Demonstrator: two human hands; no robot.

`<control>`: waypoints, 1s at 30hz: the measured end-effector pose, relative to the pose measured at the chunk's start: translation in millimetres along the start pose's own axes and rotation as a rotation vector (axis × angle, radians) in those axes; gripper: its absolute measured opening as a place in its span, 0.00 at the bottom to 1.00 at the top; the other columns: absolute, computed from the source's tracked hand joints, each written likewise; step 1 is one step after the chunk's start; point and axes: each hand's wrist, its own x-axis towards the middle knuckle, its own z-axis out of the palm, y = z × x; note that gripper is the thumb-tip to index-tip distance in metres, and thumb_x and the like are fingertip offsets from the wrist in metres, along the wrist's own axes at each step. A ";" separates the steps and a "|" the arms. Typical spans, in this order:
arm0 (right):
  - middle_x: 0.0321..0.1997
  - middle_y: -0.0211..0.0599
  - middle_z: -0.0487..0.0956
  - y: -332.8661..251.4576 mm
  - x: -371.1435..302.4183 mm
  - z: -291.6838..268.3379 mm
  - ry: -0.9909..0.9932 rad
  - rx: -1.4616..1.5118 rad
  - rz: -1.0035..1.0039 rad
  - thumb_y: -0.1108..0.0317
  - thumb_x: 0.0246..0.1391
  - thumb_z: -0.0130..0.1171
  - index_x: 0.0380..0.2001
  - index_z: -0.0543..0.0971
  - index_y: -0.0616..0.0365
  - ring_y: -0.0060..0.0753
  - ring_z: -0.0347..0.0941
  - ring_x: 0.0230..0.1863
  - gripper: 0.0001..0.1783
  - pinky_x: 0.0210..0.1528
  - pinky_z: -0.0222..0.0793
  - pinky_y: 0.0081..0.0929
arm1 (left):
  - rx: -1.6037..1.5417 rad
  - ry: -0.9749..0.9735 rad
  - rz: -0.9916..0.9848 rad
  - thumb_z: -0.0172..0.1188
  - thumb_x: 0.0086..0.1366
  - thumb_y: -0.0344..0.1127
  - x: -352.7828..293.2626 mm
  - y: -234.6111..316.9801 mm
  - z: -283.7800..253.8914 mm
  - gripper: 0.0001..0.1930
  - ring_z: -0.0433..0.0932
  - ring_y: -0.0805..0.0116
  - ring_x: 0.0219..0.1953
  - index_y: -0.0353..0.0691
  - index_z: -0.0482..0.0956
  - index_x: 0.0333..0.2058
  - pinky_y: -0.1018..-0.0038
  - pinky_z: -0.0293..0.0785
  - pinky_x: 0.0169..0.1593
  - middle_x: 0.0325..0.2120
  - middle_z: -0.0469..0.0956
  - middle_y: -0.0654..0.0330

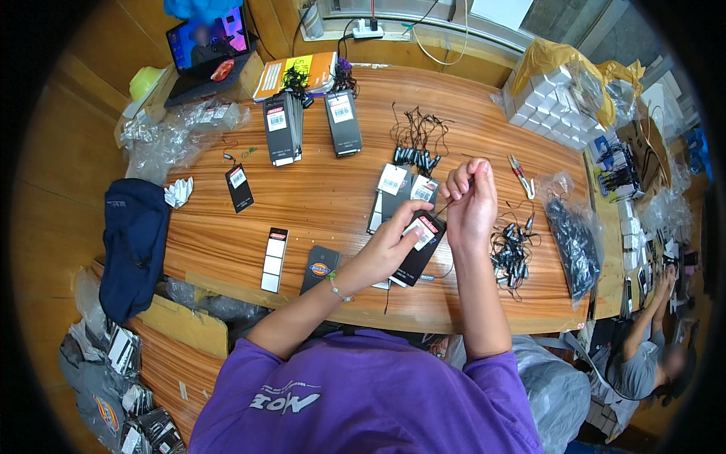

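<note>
My left hand is closed on black hang tags that carry a white barcode sticker. A dark string runs from the tags' top up to my right hand, whose fingers are curled together at its end. Just beyond my left hand lie more tags with white stickers, and a row of tag strings with small dark plastic locks spreads above them. To the right of my right forearm is a tangled heap of the same strings.
Two stacks of strung tags stand at the back. A single tag and a label strip lie left. Snips, a bag of strings and white boxes are right. A co-worker sits far right.
</note>
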 end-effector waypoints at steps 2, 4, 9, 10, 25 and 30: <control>0.17 0.26 0.56 3.0 6.0 2.3 0.027 0.019 -0.018 0.57 0.61 0.38 0.25 0.62 0.53 0.19 0.49 0.18 0.14 0.24 0.51 0.19 | -0.035 0.042 0.023 0.41 0.64 0.25 4.5 -6.7 4.3 0.16 0.66 0.78 0.41 0.38 0.57 0.51 0.81 0.64 0.46 0.41 0.67 0.60; 0.17 0.26 0.56 5.9 11.7 0.1 0.021 0.052 -0.045 0.57 0.61 0.38 0.25 0.62 0.53 0.19 0.49 0.18 0.14 0.23 0.51 0.19 | -0.016 0.065 0.030 0.40 0.63 0.23 8.1 -8.7 4.5 0.18 0.67 0.78 0.41 0.38 0.55 0.52 0.81 0.64 0.46 0.40 0.67 0.60; 0.17 0.28 0.60 1.2 35.1 -3.2 -0.047 0.000 -0.013 0.59 0.61 0.38 0.26 0.63 0.54 0.21 0.54 0.19 0.13 0.24 0.55 0.20 | -0.175 0.049 0.011 0.46 0.60 0.20 33.3 -3.0 -12.0 0.17 0.71 0.78 0.38 0.36 0.62 0.48 0.83 0.69 0.43 0.39 0.69 0.61; 0.17 0.28 0.62 -1.6 44.1 -5.4 -0.050 -0.062 0.001 0.59 0.61 0.38 0.26 0.64 0.54 0.22 0.55 0.19 0.13 0.24 0.57 0.21 | -0.082 0.070 -0.029 0.47 0.59 0.20 40.7 -3.1 -19.8 0.17 0.72 0.78 0.36 0.36 0.62 0.48 0.83 0.71 0.42 0.38 0.69 0.61; 0.21 0.25 0.71 33.4 164.3 -40.2 -0.151 -0.874 0.290 0.61 0.56 0.46 0.25 0.75 0.56 0.18 0.63 0.21 0.13 0.24 0.60 0.18 | 0.985 0.263 0.211 0.63 0.48 0.37 66.5 -21.1 -42.7 0.22 0.61 0.59 0.45 0.44 0.74 0.44 0.66 0.58 0.51 0.39 0.65 0.59; 0.28 0.39 0.78 53.4 195.0 -79.3 -0.113 -1.465 0.055 0.63 0.50 0.53 0.32 0.77 0.62 0.30 0.71 0.29 0.12 0.34 0.66 0.27 | 0.902 0.312 0.201 0.61 0.52 0.37 23.5 12.7 -59.3 0.19 0.63 0.60 0.46 0.41 0.73 0.44 0.68 0.58 0.52 0.39 0.68 0.58</control>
